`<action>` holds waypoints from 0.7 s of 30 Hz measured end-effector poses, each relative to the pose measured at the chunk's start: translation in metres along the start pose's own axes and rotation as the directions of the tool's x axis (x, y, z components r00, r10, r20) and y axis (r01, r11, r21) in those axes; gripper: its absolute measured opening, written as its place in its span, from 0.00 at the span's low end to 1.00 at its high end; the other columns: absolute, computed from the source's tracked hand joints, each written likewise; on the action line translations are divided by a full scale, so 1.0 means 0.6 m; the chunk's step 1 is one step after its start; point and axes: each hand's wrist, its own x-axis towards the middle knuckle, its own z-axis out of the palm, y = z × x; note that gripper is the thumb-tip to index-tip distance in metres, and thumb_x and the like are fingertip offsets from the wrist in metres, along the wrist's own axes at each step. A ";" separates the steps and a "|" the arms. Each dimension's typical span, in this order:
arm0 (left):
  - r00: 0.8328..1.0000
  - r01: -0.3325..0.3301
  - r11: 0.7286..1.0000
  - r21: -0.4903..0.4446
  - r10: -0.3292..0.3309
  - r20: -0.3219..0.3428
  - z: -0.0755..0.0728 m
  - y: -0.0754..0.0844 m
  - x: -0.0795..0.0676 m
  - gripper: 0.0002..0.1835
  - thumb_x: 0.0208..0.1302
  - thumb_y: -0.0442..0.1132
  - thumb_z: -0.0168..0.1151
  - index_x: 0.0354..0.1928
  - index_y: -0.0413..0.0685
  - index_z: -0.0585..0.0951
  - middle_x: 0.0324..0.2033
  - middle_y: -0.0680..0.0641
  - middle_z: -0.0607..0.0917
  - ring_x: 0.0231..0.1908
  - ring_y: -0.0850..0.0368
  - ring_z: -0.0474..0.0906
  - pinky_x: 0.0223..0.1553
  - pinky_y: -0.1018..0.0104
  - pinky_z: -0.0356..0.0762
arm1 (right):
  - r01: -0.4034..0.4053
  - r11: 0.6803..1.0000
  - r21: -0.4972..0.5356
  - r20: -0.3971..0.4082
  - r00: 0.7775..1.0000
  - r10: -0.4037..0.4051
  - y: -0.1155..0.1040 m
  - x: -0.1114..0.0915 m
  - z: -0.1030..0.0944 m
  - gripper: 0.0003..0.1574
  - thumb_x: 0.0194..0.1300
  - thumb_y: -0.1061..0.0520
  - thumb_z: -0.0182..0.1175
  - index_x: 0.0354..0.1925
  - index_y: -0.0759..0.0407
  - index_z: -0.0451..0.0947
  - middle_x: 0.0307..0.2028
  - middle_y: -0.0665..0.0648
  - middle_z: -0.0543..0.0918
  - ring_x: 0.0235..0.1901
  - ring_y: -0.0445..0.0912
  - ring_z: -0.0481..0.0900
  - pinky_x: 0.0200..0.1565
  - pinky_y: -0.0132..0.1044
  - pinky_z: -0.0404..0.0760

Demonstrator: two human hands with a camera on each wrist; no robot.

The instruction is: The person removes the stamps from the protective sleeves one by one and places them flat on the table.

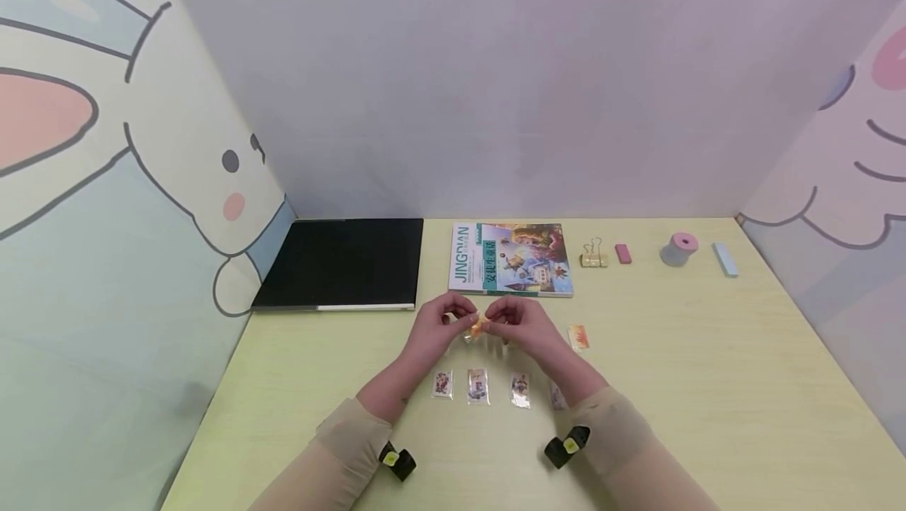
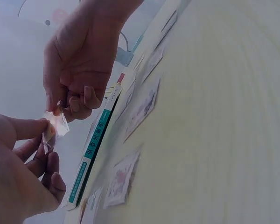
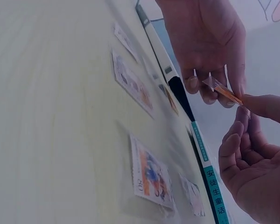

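Above the table, my left hand [image 1: 436,329] and right hand [image 1: 527,327] meet fingertip to fingertip. Both pinch a small orange stamp in a clear plastic sleeve [image 1: 476,328], which the right wrist view shows nearly edge-on as a sleeved orange piece [image 3: 227,93]. Below the hands lies a row of sleeved stamps, among them a left one [image 1: 442,384], a middle one [image 1: 478,387] and a right one [image 1: 520,391]. My right forearm partly covers another stamp [image 1: 557,396]. An orange stamp [image 1: 578,336] lies right of the right hand. The hands hide some of the table beneath.
Just behind the hands is a picture book [image 1: 511,259], with a flat black panel [image 1: 343,263] to its left. Rightward stand a gold binder clip [image 1: 594,254], a pink eraser-like block [image 1: 623,253], a pink-topped spool [image 1: 679,249] and a pale blue bar [image 1: 725,259]. Printed walls enclose the table.
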 end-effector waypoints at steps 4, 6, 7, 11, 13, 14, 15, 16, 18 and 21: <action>1.000 -0.010 1.000 0.003 0.010 0.006 0.002 -0.001 -0.001 0.06 0.57 0.46 0.66 0.34 0.58 0.80 0.32 0.55 0.82 0.37 0.58 0.75 0.36 0.64 0.66 | 0.015 1.000 -0.007 0.012 1.000 -0.014 -0.018 -0.015 0.004 0.13 0.57 0.59 0.65 0.42 0.62 0.77 0.36 0.60 0.81 0.38 0.59 0.77 0.36 0.46 0.78; 1.000 -0.007 1.000 0.008 0.007 0.007 0.003 -0.001 -0.002 0.05 0.57 0.47 0.66 0.34 0.58 0.80 0.32 0.56 0.82 0.37 0.59 0.75 0.36 0.65 0.66 | 0.020 1.000 -0.012 0.012 1.000 -0.020 -0.021 -0.018 0.006 0.13 0.58 0.59 0.64 0.41 0.63 0.77 0.36 0.60 0.81 0.37 0.59 0.77 0.36 0.46 0.78; 1.000 -0.005 1.000 0.009 0.005 0.005 0.004 -0.002 -0.002 0.05 0.57 0.47 0.66 0.33 0.59 0.80 0.32 0.56 0.82 0.37 0.59 0.75 0.36 0.65 0.66 | 0.020 1.000 -0.011 0.013 1.000 -0.019 -0.019 -0.016 0.006 0.13 0.58 0.60 0.64 0.41 0.63 0.77 0.36 0.61 0.81 0.38 0.60 0.77 0.36 0.46 0.78; 1.000 0.000 1.000 0.006 0.000 -0.001 0.005 -0.001 -0.003 0.05 0.56 0.47 0.66 0.33 0.59 0.81 0.32 0.56 0.82 0.37 0.59 0.75 0.35 0.65 0.66 | 0.023 1.000 0.003 0.014 1.000 -0.023 0.003 -0.005 0.006 0.14 0.58 0.58 0.65 0.41 0.63 0.77 0.35 0.61 0.81 0.37 0.61 0.76 0.34 0.45 0.77; 1.000 -0.006 1.000 0.002 0.006 -0.002 0.005 0.000 -0.003 0.05 0.56 0.46 0.67 0.33 0.57 0.81 0.32 0.55 0.82 0.36 0.59 0.75 0.35 0.65 0.67 | 0.032 0.999 -0.001 0.010 0.999 -0.032 0.017 0.001 0.005 0.14 0.57 0.57 0.65 0.41 0.62 0.77 0.35 0.60 0.81 0.35 0.59 0.76 0.33 0.43 0.77; 1.000 -0.006 1.000 0.002 0.006 -0.002 0.006 0.001 -0.003 0.05 0.56 0.45 0.67 0.33 0.57 0.81 0.31 0.55 0.82 0.36 0.59 0.75 0.35 0.65 0.67 | 0.039 0.999 -0.007 0.006 0.999 -0.039 0.022 0.003 0.006 0.13 0.57 0.56 0.66 0.40 0.61 0.77 0.34 0.59 0.81 0.33 0.57 0.76 0.31 0.41 0.77; 1.000 -0.006 1.000 0.002 0.006 -0.002 0.006 0.001 -0.004 0.05 0.56 0.45 0.67 0.33 0.56 0.81 0.31 0.55 0.82 0.36 0.58 0.75 0.35 0.66 0.67 | 0.049 0.999 -0.015 0.001 0.999 -0.049 0.025 0.004 0.006 0.13 0.57 0.55 0.66 0.39 0.60 0.77 0.33 0.58 0.81 0.32 0.55 0.76 0.30 0.39 0.76; 1.000 -0.003 1.000 0.003 0.003 -0.001 0.006 0.002 -0.004 0.05 0.56 0.45 0.67 0.33 0.56 0.81 0.31 0.55 0.82 0.36 0.58 0.75 0.35 0.66 0.67 | 0.061 0.998 -0.025 -0.003 0.998 -0.061 0.028 0.005 0.006 0.13 0.57 0.54 0.66 0.38 0.59 0.77 0.33 0.57 0.81 0.30 0.52 0.76 0.29 0.37 0.75; 1.000 -0.003 1.000 0.008 0.003 -0.001 0.007 0.002 -0.005 0.05 0.56 0.44 0.67 0.33 0.56 0.81 0.31 0.55 0.82 0.35 0.58 0.75 0.34 0.66 0.67 | 0.086 0.995 -0.043 -0.009 0.996 -0.086 0.033 0.006 0.007 0.13 0.56 0.53 0.67 0.36 0.57 0.77 0.31 0.57 0.81 0.28 0.48 0.75 0.27 0.34 0.74; 1.000 0.003 1.000 0.003 -0.003 -0.007 0.007 0.002 -0.005 0.04 0.56 0.44 0.67 0.32 0.56 0.81 0.30 0.55 0.82 0.35 0.58 0.75 0.34 0.67 0.67 | 0.111 0.993 -0.043 -0.010 0.994 -0.112 0.037 0.007 0.007 0.13 0.55 0.52 0.67 0.36 0.56 0.77 0.31 0.57 0.80 0.26 0.45 0.74 0.26 0.33 0.73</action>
